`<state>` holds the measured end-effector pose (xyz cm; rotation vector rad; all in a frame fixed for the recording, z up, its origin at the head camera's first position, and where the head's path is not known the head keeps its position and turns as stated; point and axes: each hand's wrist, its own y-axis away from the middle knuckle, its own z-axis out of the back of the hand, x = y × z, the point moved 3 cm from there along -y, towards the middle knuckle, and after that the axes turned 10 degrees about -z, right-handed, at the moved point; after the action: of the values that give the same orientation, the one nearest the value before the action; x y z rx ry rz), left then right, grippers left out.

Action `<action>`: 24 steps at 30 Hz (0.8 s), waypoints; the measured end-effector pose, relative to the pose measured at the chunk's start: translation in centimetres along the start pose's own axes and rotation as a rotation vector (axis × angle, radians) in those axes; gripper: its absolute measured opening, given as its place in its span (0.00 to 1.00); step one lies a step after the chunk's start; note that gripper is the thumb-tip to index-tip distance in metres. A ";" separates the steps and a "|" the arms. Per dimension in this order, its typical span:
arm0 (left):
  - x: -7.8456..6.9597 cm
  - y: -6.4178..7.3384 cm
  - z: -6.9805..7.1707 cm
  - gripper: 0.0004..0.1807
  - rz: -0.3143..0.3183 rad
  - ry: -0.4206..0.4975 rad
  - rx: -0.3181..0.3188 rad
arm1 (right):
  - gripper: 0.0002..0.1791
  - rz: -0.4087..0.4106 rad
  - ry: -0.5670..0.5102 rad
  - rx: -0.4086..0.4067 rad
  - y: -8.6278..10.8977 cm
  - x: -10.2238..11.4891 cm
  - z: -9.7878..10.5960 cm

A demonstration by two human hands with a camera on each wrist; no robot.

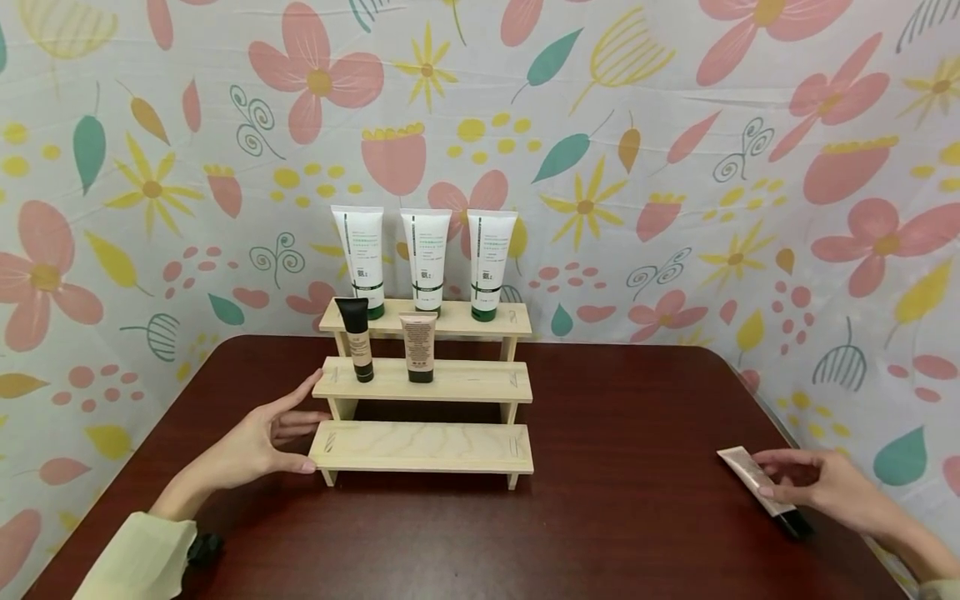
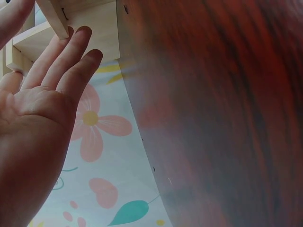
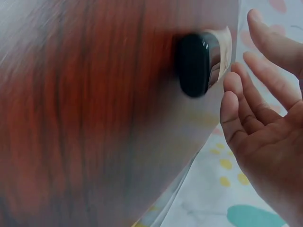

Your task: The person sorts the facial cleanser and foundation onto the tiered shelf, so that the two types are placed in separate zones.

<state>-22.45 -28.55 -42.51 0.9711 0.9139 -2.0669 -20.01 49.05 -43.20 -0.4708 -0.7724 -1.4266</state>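
A three-tier pale wooden shelf [image 1: 424,380] stands on the dark table. At its left side is my left hand [image 1: 258,437], thumb at the bottom tier's corner and index fingertip at the middle tier's edge. The other fingers extend loosely beside the shelf leg in the left wrist view. Over at the right, my right hand [image 1: 828,487] is at a beige tube [image 1: 753,479] with a black cap [image 3: 193,65]. Its thumb and fingers overlap the tube in the head view. From the right wrist, they appear spread, with the fingers loosely bent beside the tube.
Several white tubes with green caps, such as the middle one [image 1: 427,260], stand along the top tier. The middle tier carries a black-topped beige tube [image 1: 358,337] and a pinkish tube [image 1: 419,346] with a black cap. A flower-patterned cloth [image 1: 480,125] hangs behind the table [image 1: 630,467].
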 end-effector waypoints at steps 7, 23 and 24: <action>0.0 0.0 0.0 0.68 0.000 0.003 0.004 | 0.24 -0.069 0.057 0.036 0.3 -0.9 0.2; 0.2 0.1 0.1 0.68 -0.004 -0.011 0.001 | 0.23 0.027 0.087 -0.008 -0.5 0.4 -1.4; 0.1 0.0 0.1 0.68 -0.003 -0.013 0.001 | 0.24 0.026 0.083 0.004 -0.7 0.6 -1.5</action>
<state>-22.51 -28.67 -42.61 0.9561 0.9075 -2.0744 -20.45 47.49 -43.88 -0.4145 -0.7001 -1.4117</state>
